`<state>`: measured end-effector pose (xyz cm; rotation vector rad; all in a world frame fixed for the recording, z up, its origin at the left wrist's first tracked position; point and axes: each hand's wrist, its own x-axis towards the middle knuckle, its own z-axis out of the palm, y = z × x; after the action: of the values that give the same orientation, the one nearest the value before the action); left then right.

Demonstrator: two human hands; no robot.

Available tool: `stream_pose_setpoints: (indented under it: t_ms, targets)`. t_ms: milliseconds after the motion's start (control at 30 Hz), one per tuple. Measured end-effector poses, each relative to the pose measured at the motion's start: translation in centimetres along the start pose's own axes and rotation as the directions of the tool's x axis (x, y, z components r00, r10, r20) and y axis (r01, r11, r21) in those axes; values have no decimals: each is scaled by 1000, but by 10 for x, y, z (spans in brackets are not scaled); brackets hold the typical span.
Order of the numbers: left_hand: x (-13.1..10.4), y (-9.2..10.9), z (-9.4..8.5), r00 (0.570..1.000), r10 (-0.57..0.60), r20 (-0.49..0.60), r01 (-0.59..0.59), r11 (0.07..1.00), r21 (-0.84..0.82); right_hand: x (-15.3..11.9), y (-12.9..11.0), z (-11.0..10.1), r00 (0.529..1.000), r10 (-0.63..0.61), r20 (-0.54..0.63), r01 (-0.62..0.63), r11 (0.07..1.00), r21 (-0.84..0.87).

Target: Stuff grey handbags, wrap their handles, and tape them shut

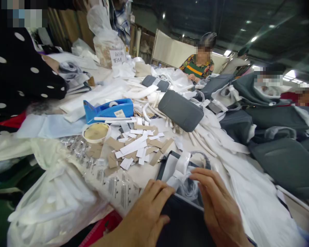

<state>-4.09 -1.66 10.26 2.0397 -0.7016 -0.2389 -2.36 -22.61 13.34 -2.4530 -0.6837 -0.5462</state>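
A dark bag (182,218) lies right before me, with a strap wrapped in white foam (182,164) and clear plastic film (188,188) on top of it. My left hand (150,209) rests on the bag's left side, its fingers lying over the edge and the thumb apart. On the other side, my right hand (216,202) has its fingers stretched out, fingertips at the plastic film by the strap. Neither hand is closed round anything. Part of the bag is hidden under my hands and wrists.
Paper strips (136,144), a tape roll (96,132) and a blue tape dispenser (109,110) lie ahead. A grey case (180,110) sits beyond. Dark bags (285,164) and white foam sheets (242,178) fill the right. A person (198,65) works across the table.
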Motion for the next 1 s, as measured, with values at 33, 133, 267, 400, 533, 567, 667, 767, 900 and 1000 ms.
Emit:
stream_pose_setpoints:
  t_ms: [33,133,267,400,533,567,667,767,900,1000]
  targets:
    - [3,-1,3,1000,0,24,0,1000,2,18,-3,8,996,-52,74,47,996,71]
    - [3,-5,9,996,-54,66,57,998,-39,55,-7,33,911,-180,372,89,964,250]
    - [-20,-17,9,982,-169,-88,150,969,-195,64,-1,50,808,-178,561,47,970,240]
    - [-49,-21,7,860,-476,-184,386,843,-376,60,5,52,776,-220,591,100,968,229]
    - [-54,-14,11,818,-575,-13,510,735,-447,62,5,56,745,-232,625,119,969,217]
    - [-52,-13,13,823,-568,-1,511,742,-435,63,4,56,743,-226,630,116,971,210]
    - [-48,-11,17,851,-524,-28,471,786,-400,62,0,52,758,-175,628,69,979,190]
    - [-46,-12,19,883,-466,-55,412,827,-382,61,-5,44,767,-129,629,23,984,174]
    - [-40,-16,22,905,-423,-43,380,850,-364,61,-7,35,727,-100,679,12,991,133]
    - [-34,-18,26,906,-424,-13,388,841,-377,60,-2,32,709,-36,704,-24,997,76]
